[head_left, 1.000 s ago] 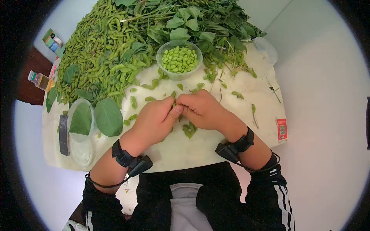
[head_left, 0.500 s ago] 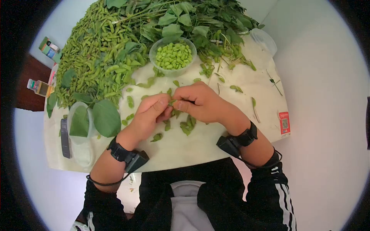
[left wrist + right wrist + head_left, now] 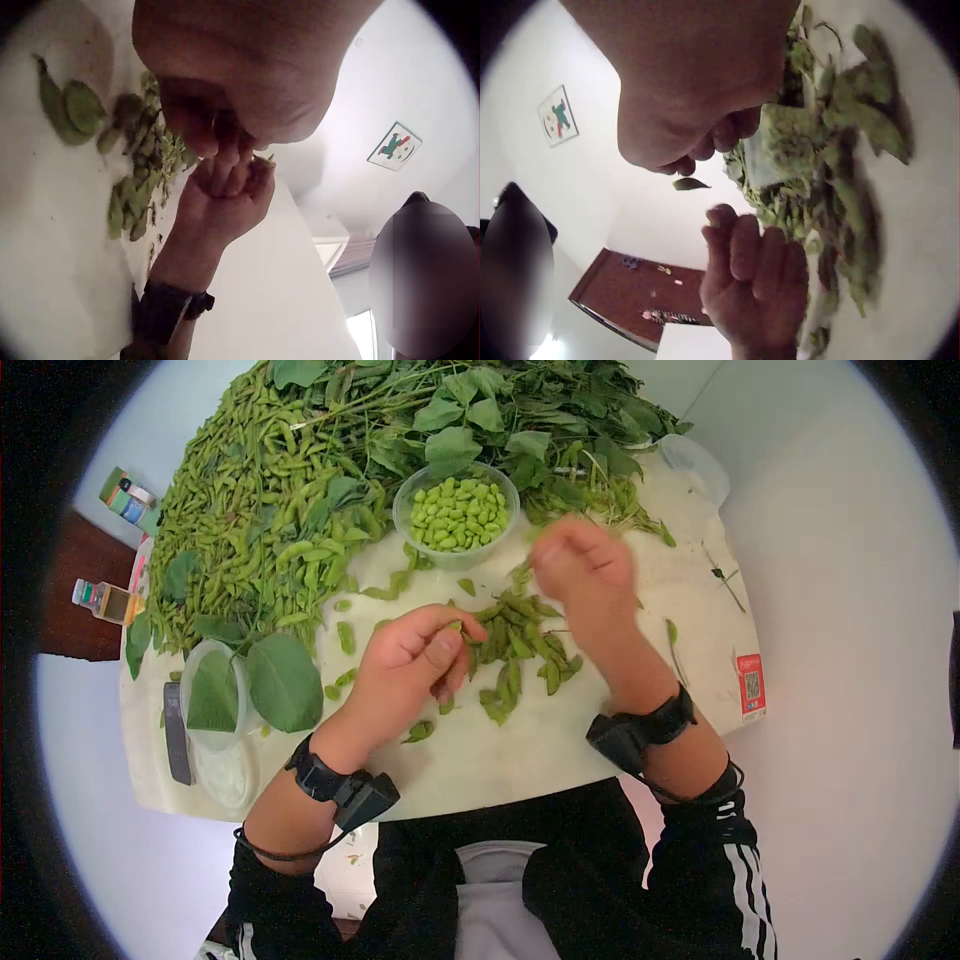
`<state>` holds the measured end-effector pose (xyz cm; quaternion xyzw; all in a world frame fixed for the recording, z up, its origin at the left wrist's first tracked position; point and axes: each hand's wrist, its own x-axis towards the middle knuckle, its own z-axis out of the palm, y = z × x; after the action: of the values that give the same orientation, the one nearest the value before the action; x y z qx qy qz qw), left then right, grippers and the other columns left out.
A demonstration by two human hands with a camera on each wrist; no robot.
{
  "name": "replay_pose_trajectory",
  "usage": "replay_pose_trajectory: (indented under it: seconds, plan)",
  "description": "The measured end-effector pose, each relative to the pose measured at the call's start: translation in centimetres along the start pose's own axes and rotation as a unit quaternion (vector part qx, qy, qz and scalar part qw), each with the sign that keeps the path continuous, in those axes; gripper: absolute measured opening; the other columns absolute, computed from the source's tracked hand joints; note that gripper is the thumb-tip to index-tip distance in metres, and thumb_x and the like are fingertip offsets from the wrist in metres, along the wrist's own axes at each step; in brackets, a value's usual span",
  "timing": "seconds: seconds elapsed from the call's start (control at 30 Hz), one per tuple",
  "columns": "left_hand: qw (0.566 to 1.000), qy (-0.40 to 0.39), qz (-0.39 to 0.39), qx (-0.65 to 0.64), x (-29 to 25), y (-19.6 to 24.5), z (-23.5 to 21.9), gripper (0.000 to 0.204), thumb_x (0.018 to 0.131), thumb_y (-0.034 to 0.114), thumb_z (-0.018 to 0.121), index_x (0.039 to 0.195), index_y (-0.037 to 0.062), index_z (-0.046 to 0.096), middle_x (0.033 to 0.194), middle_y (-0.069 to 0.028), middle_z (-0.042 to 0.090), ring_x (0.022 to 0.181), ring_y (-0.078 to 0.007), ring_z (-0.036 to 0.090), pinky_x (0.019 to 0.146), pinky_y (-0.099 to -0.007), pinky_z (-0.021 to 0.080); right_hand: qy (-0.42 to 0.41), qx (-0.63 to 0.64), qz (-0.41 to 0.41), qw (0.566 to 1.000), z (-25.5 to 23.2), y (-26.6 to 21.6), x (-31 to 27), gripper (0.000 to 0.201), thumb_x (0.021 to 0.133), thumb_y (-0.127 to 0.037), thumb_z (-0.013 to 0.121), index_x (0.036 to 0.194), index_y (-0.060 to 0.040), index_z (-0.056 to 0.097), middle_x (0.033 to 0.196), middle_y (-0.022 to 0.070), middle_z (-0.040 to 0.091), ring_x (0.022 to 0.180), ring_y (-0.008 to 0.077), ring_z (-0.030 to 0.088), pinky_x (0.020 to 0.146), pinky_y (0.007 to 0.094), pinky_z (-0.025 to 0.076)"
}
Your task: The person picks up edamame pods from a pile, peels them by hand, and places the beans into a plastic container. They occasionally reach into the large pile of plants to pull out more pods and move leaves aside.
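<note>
My left hand (image 3: 405, 660) is over the near part of the table, its thumb and forefinger pinching a small green bean (image 3: 456, 627). To the right and farther off, my right hand (image 3: 588, 570) is blurred in the head view, its fingers curled. At its fingertips in the right wrist view is a green pod shell (image 3: 691, 184). Between and below the hands lies a loose pile of soybean pods (image 3: 515, 635). Beyond them stands a clear round bowl (image 3: 402, 525) of shelled green beans (image 3: 460, 515).
A large heap of pods (image 3: 260, 490) covers the back left, with leafy stalks (image 3: 560, 420) at the back right. At the left are a clear tub (image 3: 240, 705) with a leaf, a dark phone-like bar (image 3: 177, 735) and a bottle (image 3: 105, 602). A red QR card (image 3: 751, 688) marks the right edge.
Both hands were together at a pod. My right hand has since drawn away to the right and forward, uncovering the pod pile, while my left stays near its place.
</note>
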<state>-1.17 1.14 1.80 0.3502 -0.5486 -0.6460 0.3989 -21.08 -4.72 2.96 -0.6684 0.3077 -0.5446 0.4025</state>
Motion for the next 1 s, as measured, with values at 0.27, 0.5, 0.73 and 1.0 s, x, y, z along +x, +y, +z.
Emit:
replay_pose_trajectory:
  seconds: [0.27, 0.5, 0.73, 1.0]
  plan:
    - [0.998, 0.045, -0.043, -0.030, 0.1, 0.2, 0.5, 0.031, 0.099, 0.024, 0.047, 0.113, -0.0013, 0.058, 0.083, -0.0120, 0.067, 0.062, -0.0138, 0.062, 0.057, -0.0233, 0.047, 0.083, 0.244, 0.212, 0.943, -0.9, 0.0, 0.6, 0.011, 0.087, -0.011, 0.053, 0.078, -0.0047, 0.052, 0.070, 0.0024, 0.052, 0.051, 0.0059, 0.034, 0.044, 0.0211, 0.023]
    - [0.983, 0.081, -0.056, -0.158, 0.4, 0.2, -0.5, 0.032, 0.097, 0.023, 0.049, 0.115, -0.0033, 0.056, 0.090, -0.0133, 0.067, 0.072, -0.0171, 0.064, 0.066, -0.0248, 0.050, -0.065, 0.256, 0.260, 0.929, 1.0, -0.2, -0.8, 0.013, 0.076, -0.004, 0.051, 0.070, -0.0085, 0.040, 0.066, 0.0078, 0.051, 0.051, 0.0079, 0.034, 0.044, 0.0219, 0.022]
    - [0.954, 0.121, -0.050, -0.270, 0.8, -0.3, -1.7, 0.032, 0.097, 0.017, 0.049, 0.117, -0.0062, 0.055, 0.095, -0.0144, 0.067, 0.083, -0.0192, 0.065, 0.075, -0.0260, 0.050, -0.116, 0.295, 0.283, 0.905, 1.4, -0.3, -0.7, 0.021, 0.074, 0.004, 0.048, 0.074, -0.0103, 0.032, 0.060, -0.0008, 0.037, 0.047, 0.0060, 0.030, 0.042, 0.0225, 0.018]
    - [0.963, 0.190, 0.124, 0.144, 2.2, 3.8, -1.4, 0.026, 0.096, 0.014, 0.050, 0.115, -0.0014, 0.061, 0.096, -0.0137, 0.069, 0.084, -0.0177, 0.066, 0.077, -0.0274, 0.050, -0.083, 0.296, 0.270, 0.912, 0.8, 0.2, -0.3, 0.022, 0.073, 0.007, 0.049, 0.073, -0.0096, 0.034, 0.061, -0.0046, 0.034, 0.049, 0.0047, 0.033, 0.042, 0.0231, 0.023]
